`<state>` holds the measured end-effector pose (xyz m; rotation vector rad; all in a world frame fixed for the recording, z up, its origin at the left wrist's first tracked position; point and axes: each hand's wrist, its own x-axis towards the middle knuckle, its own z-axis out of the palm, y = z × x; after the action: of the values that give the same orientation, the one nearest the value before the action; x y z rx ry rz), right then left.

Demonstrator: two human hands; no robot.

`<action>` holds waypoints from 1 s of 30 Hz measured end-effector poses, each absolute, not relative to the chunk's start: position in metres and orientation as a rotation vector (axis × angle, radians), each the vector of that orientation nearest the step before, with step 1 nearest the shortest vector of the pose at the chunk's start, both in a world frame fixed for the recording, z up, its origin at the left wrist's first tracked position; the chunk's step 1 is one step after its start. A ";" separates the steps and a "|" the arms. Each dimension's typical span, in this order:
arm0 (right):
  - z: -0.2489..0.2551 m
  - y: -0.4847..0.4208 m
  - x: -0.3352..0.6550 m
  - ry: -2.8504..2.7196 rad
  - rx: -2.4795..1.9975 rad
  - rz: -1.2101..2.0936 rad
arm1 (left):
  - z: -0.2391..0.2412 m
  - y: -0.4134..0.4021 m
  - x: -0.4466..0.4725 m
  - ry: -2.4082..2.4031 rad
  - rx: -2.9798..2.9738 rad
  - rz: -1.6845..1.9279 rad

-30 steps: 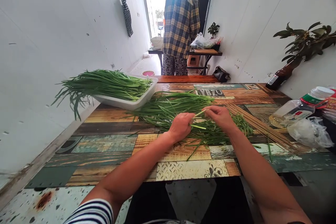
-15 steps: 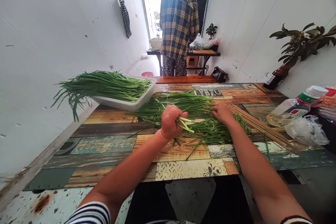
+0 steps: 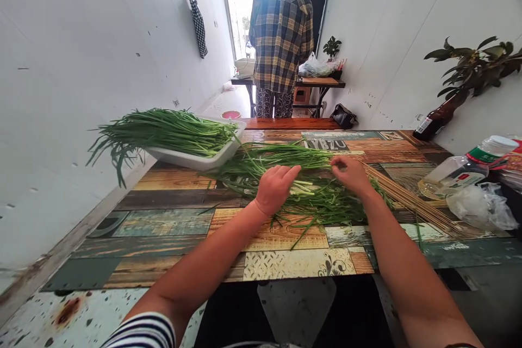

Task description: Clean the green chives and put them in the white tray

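My left hand (image 3: 276,190) is closed around a small bunch of garlic chives (image 3: 304,188), whose pale stem ends stick out to the right under the fingers. Its long green leaves trail back to the left. My right hand (image 3: 351,174) has its thumb and fingers curled together beside the stem ends of a longer pile of chives (image 3: 302,156) on the table. Whatever lies between those fingertips is too small to make out. Below the hands spreads a heap of loose green trimmings (image 3: 332,204). A white plastic basket (image 3: 204,163) heaped with more chives stands at the left.
Thin wooden skewers (image 3: 408,198) lie right of my right hand. Farther right are a clear bottle (image 3: 465,168), a crumpled plastic bag (image 3: 483,205) and a brown bottle (image 3: 438,117) holding a leafy branch. A person in a plaid shirt (image 3: 281,38) stands beyond the table, back turned.
My left hand has moved slightly right and lowered its bunch toward the pile, its fingers now straighter. My right hand has lifted a little, its fingertips drawn together.
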<state>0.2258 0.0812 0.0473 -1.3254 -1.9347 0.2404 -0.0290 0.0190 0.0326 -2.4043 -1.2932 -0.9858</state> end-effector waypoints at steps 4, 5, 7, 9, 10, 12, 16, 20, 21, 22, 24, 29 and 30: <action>0.071 0.055 0.213 -1.857 -1.102 0.549 | 0.029 0.017 -0.022 -1.287 -2.458 -1.025; 0.077 0.047 0.209 -1.842 -1.057 0.642 | 0.030 0.016 -0.020 -1.273 -2.471 -1.059; 0.086 0.034 0.200 -1.796 -0.983 0.806 | 0.033 0.014 -0.017 -1.239 -2.512 -1.131; 0.089 0.026 0.193 -1.758 -0.933 0.908 | 0.037 0.011 -0.015 -1.209 -2.565 -1.183; 0.088 0.025 0.191 -1.750 -0.921 0.945 | 0.038 0.010 -0.015 -1.206 -2.586 -1.202; 0.083 0.029 0.192 -1.733 -0.931 0.997 | 0.040 0.008 -0.015 -1.231 -2.600 -1.235; 0.074 0.046 0.211 -1.594 -1.018 0.885 | 0.038 0.010 -0.015 -1.364 -2.633 -1.260; 0.085 0.046 0.215 -1.802 -1.171 0.656 | 0.038 0.016 -0.015 -1.644 -2.704 -1.246; 0.087 0.043 0.209 -1.891 -1.190 0.649 | 0.039 0.017 -0.015 -1.706 -2.728 -1.229; 0.088 0.038 0.201 -1.955 -1.194 0.674 | 0.040 0.017 -0.015 -1.747 -2.757 -1.211; 0.084 0.030 0.182 -1.968 -1.179 0.796 | 0.043 0.018 -0.016 -1.759 -2.816 -1.184; 0.051 0.038 0.164 -1.627 -1.193 1.046 | 0.050 0.019 -0.016 -1.632 -2.880 -1.167; 0.045 0.045 0.169 -1.569 -1.192 1.067 | 0.051 0.019 -0.016 -1.627 -2.873 -1.163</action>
<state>0.1692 0.0447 0.0454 -1.1920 -1.5687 1.0672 -0.0164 0.0189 0.0510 -2.8734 -1.6267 -1.1627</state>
